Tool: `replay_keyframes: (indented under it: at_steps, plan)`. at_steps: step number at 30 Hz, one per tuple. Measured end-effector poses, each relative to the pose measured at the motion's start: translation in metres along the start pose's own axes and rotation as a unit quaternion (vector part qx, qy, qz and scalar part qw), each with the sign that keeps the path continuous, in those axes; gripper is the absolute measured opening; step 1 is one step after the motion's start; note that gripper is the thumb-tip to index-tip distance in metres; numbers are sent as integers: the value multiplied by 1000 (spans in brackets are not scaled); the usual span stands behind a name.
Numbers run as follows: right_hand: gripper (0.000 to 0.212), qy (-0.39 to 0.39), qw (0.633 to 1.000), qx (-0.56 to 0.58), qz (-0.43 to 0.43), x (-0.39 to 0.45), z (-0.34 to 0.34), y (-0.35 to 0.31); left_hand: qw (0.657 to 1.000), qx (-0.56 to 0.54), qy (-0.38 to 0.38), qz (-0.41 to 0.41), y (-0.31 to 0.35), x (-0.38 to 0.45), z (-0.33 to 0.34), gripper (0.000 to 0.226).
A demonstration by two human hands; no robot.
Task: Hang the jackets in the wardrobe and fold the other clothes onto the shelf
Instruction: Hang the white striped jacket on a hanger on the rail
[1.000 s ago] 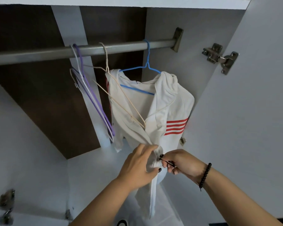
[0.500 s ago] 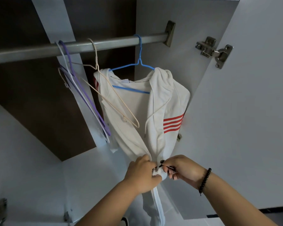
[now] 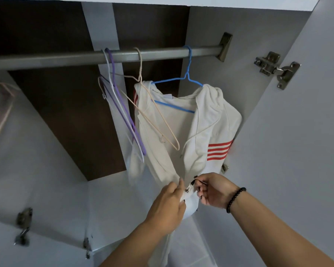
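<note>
Head view, looking up into the open wardrobe (image 3: 239, 35). A grey metal rail (image 3: 66, 58) runs across the upper compartment and ends in a bracket on the right side panel. A white hooded jacket (image 3: 206, 128) with red stripes on its sleeves hangs from a blue wire hanger (image 3: 188, 74) hooked over the rail near its right end, close to the side panel. The front of the jacket is open down to the hands, with a drawcord hanging on the right front. Left of it on the same rail hang a cream wire hanger (image 3: 152, 116), which lies across the jacket's left shoulder, and further left a purple hanger (image 3: 121, 110) and a white hanger (image 3: 112, 81) bunched together. The left hand (image 3: 166, 207) grips the lower front edge of the jacket, fingers curled into the fabric below the zip. The right hand (image 3: 214, 191) pinches a dark cord on the metal zip pull (image 3: 189, 188) between thumb and fingertip, the other fingers curled; a black bead bracelet (image 3: 234, 199) sits on that wrist. The two hands are just beside each other at the zip. The right-hand door (image 3: 307, 151) stands open, carrying a metal hinge (image 3: 276, 69). Further hinges show at lower left, blurred.
</note>
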State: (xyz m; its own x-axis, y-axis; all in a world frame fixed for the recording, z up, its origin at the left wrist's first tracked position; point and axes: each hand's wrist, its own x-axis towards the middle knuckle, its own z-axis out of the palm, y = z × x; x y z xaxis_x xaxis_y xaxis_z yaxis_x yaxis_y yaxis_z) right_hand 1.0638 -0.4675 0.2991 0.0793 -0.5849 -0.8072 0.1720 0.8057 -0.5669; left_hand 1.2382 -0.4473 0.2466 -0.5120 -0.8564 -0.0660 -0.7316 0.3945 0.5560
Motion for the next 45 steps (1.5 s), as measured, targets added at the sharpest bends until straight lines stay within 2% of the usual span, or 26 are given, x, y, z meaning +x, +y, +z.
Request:
replay_keyframes:
  at_steps: [4, 9, 11, 14, 16, 19, 21, 23, 25, 29, 31, 32, 34, 37, 39, 41, 43, 45]
  plan:
    - [36, 12, 1000, 11, 6, 10, 1, -6, 999, -4, 40, -11, -7, -14, 9, 64]
    - [31, 63, 996, 41, -54, 8, -11, -32, 997, -16, 40, -58, -24, -38, 22, 64]
    - [31, 61, 992, -43, -99, 6, -12, -38, 997, -8, 32, -76, -31, -44, 27, 63]
    - [27, 54, 961, -194, -190, -2, -1, -42, 994, -2, 32, -107, -34, -41, 29, 58]
    - [24, 33, 941, -237, -238, -9, 6, -44, 991, -3, 48, -123, -29, -33, 26, 51]
    - [35, -4, 923, -270, -276, -19, 12, -45, 986, -21, 102, -131, -14, -12, 16, 40]
    - [40, -18, 923, -266, -276, -23, 13, -42, 980, -43, 147, -126, -1, 8, 6, 31]
    - [33, -19, 930, -247, -271, -23, 8, -38, 979, -47, 165, -109, 13, 27, -5, 20]
    - [27, -11, 940, -209, -271, -21, -1, -37, 979, -53, 177, -91, 22, 42, -19, 19]
    - [38, 11, 952, -140, -270, -17, -21, -38, 955, -30, 293, -37, 27, 69, -60, 18]
    - [38, 19, 955, -138, -263, -13, -29, -36, 947, 12, 320, 16, 27, 87, -79, 24]
    - [37, 23, 957, -134, -255, -11, -31, -34, 951, 29, 305, 47, 27, 97, -86, 33]
    - [35, 28, 962, -127, -238, -6, -34, -33, 967, 72, 227, 88, 26, 116, -96, 47]
    - [36, 35, 969, -117, -217, 0, -34, -33, 966, 191, 126, 117, 24, 143, -104, 52]
    - [41, 41, 971, -115, -204, 3, -34, -33, 956, 263, 81, 102, 23, 157, -112, 47]
    - [43, 47, 974, -112, -190, 7, -33, -30, 946, 314, 56, 52, 25, 162, -123, 41]
    - [44, 47, 977, -109, -176, 12, -31, -27, 931, 361, 54, 9, 25, 160, -133, 32]
    - [44, 39, 980, -104, -166, 19, -26, -23, 921, 385, 61, 4, 18, 150, -134, 17]
